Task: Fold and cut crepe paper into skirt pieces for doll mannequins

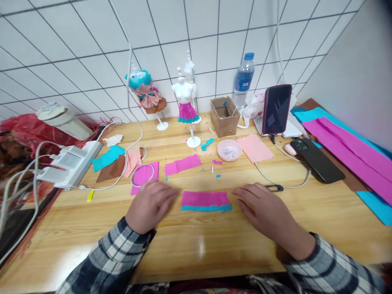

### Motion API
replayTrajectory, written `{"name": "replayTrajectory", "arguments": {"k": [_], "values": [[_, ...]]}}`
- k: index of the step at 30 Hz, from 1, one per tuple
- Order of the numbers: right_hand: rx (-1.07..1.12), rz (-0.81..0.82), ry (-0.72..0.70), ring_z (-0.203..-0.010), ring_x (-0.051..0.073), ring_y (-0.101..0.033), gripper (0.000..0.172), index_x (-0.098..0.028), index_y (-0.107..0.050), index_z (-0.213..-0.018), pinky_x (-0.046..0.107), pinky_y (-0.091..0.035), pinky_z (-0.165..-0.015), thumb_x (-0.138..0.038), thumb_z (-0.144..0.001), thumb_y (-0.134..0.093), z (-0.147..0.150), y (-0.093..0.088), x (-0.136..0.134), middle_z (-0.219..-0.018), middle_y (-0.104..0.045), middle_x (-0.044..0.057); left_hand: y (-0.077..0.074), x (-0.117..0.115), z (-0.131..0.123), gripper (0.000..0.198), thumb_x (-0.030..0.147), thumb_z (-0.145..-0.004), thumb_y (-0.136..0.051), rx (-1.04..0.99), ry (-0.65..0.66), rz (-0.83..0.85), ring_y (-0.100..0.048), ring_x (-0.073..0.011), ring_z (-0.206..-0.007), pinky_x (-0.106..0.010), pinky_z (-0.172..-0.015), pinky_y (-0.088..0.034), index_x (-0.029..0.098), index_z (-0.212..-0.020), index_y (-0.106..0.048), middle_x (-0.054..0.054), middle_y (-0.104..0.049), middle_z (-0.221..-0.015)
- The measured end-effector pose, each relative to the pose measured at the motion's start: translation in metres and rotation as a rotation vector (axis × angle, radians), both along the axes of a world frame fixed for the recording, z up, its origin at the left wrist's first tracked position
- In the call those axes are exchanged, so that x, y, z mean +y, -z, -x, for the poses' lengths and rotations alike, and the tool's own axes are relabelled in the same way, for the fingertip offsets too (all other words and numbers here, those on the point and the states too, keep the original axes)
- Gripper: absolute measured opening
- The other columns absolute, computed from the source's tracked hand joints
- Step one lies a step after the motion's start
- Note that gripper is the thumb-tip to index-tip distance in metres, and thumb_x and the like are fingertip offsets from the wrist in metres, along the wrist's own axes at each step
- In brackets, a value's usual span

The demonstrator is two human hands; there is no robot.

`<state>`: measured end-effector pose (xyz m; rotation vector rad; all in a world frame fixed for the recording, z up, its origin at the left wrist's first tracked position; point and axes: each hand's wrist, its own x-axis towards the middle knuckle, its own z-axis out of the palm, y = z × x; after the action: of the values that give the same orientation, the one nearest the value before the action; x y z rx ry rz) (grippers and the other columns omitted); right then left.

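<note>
Here's the pink strip (blue-edged, this one), flat between left hand and right hand, both loosely unclenched.

Below the frame's centre, a magenta strip is edged in blue, sleeves at the bottom are checked in black and white, and white tiles at the top are dark-lined.

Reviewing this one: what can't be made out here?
Head view:
Magenta square: one corner hidden by the left hand.
Black loop: anything continuing leftward, hidden by the right hand.
Magenta-blue strip: too small to tell whether its layers are joined.
Long magenta sheet: cut off by the right edge.
Bits in the pink bowl: too small to identify.
</note>
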<state>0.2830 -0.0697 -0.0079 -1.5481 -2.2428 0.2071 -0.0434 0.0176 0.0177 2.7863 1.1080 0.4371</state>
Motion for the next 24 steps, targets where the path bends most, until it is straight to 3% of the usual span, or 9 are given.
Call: {"name": "replayTrajectory", "arguments": {"k": [2,6,11,15,21,24], "values": [[-0.028,-0.027,0.031,-0.093,0.021,-0.057,0.023,-0.021,-0.061,-0.110,0.036,-0.045,-0.082,-0.022,-0.091,-0.048,-0.007,-0.005,0.004,-0.102,-0.065,0.006,-0.005,0.018,0.011,0.025,0.033,-0.088,-0.052,-0.008,-0.165,-0.007,-0.062,-0.0213,-0.087,-0.036,-0.082,-0.046,0.020,-0.097,-0.072,-0.007,-0.071,-0.091],[-0.068,-0.061,0.055,-0.093,0.022,-0.058,0.023,-0.021,-0.062,-0.109,0.037,-0.046,-0.080,-0.025,-0.091,-0.048,-0.012,-0.014,0.010,-0.102,-0.066,0.006,-0.007,0.049,0.023,0.028,0.042,-0.083,-0.056,0.079,-0.359,0.120,-0.062,-0.0228,-0.087,-0.035,-0.079,-0.046,0.022,-0.094,-0.073,-0.006,-0.071,-0.090],[-0.079,-0.062,0.041,-0.093,0.022,-0.059,0.024,-0.022,-0.063,-0.108,0.038,-0.047,-0.080,-0.026,-0.092,-0.047,-0.005,-0.009,0.009,-0.102,-0.067,0.006,0.005,0.055,0.018,0.026,0.049,-0.077,-0.061,0.143,-0.588,0.224,-0.062,-0.0256,-0.085,-0.035,-0.069,-0.041,0.026,-0.084,-0.072,-0.004,-0.070,-0.089],[-0.105,-0.044,0.078,-0.090,0.022,-0.060,0.025,-0.022,-0.065,-0.107,0.038,-0.048,-0.078,-0.028,-0.092,-0.046,-0.008,-0.004,0.011,-0.100,-0.068,0.007,0.015,0.053,0.012,0.022,0.045,-0.074,-0.064,0.097,-0.582,0.185,-0.061,-0.0271,-0.086,-0.038,-0.074,-0.038,0.025,-0.079,-0.071,-0.005,-0.069,-0.085],[-0.139,-0.010,0.161,-0.090,0.022,-0.059,0.024,-0.022,-0.065,-0.108,0.037,-0.048,-0.077,-0.028,-0.091,-0.047,-0.021,-0.010,0.017,-0.099,-0.068,0.006,0.018,0.050,0.013,0.015,0.033,-0.080,-0.057,0.085,-0.457,0.212,-0.060,-0.0261,-0.089,-0.040,-0.078,-0.037,0.025,-0.078,-0.069,-0.003,-0.070,-0.087],[-0.144,0.012,0.156,-0.090,0.022,-0.059,0.025,-0.022,-0.063,-0.110,0.036,-0.047,-0.076,-0.028,-0.092,-0.047,-0.021,-0.013,0.022,-0.099,-0.067,0.005,0.017,0.051,0.012,0.019,0.032,-0.086,-0.050,-0.026,-0.379,0.228,-0.058,-0.0234,-0.085,-0.037,-0.076,-0.041,0.020,-0.081,-0.064,-0.005,-0.066,-0.085]]}}
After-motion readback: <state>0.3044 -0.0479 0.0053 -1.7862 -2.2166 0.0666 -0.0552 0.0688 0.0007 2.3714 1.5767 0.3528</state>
